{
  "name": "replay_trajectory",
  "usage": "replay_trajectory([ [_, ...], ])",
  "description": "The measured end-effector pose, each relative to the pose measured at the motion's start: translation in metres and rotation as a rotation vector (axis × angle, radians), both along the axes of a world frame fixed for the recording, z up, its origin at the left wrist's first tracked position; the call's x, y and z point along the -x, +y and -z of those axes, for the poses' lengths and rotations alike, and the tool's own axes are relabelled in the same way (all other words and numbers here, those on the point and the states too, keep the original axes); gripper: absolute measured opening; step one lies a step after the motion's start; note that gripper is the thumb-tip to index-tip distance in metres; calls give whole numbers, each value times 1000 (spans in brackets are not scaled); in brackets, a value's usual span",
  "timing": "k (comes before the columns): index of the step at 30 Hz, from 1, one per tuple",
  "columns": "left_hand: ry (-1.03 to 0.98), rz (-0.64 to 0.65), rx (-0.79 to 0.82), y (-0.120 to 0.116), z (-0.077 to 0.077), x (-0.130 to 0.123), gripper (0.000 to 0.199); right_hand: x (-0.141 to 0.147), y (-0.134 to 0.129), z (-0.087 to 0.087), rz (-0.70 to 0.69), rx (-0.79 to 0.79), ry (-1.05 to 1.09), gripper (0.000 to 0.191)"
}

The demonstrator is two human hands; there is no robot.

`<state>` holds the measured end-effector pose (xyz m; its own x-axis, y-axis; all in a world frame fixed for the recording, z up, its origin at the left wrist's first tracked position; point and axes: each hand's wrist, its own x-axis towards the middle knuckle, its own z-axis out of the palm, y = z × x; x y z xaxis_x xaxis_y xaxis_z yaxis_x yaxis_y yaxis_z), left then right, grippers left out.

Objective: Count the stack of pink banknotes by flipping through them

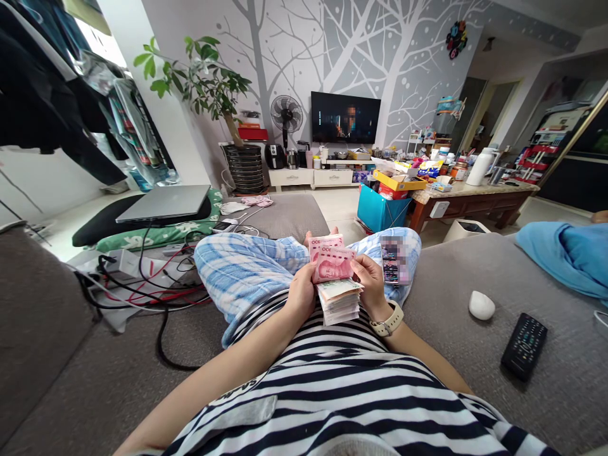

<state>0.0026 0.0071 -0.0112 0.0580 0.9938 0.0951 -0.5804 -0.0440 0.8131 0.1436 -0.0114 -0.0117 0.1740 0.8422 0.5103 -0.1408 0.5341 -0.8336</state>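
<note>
Both hands [302, 290] [372, 286] hold banknotes [332, 265]; a blue bin [380, 210] holds boxes [392, 192].

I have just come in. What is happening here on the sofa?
A person sits with folded legs and holds red banknotes in both hands, the left hand and the right hand at opposite sides. A thicker stack of notes sits just below them, towards the body. To the person's right, a remote control lies on the sofa.
</note>
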Motion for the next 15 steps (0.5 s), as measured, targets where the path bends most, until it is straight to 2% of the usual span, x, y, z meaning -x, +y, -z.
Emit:
replay_trajectory([
  [10, 28, -4, -19, 2, 1, 0, 14, 0, -1, -2, 20, 7, -23, 29],
  [15, 164, -87, -71, -2, -6, 4, 14, 0, -2, -3, 11, -9, -26, 26],
])
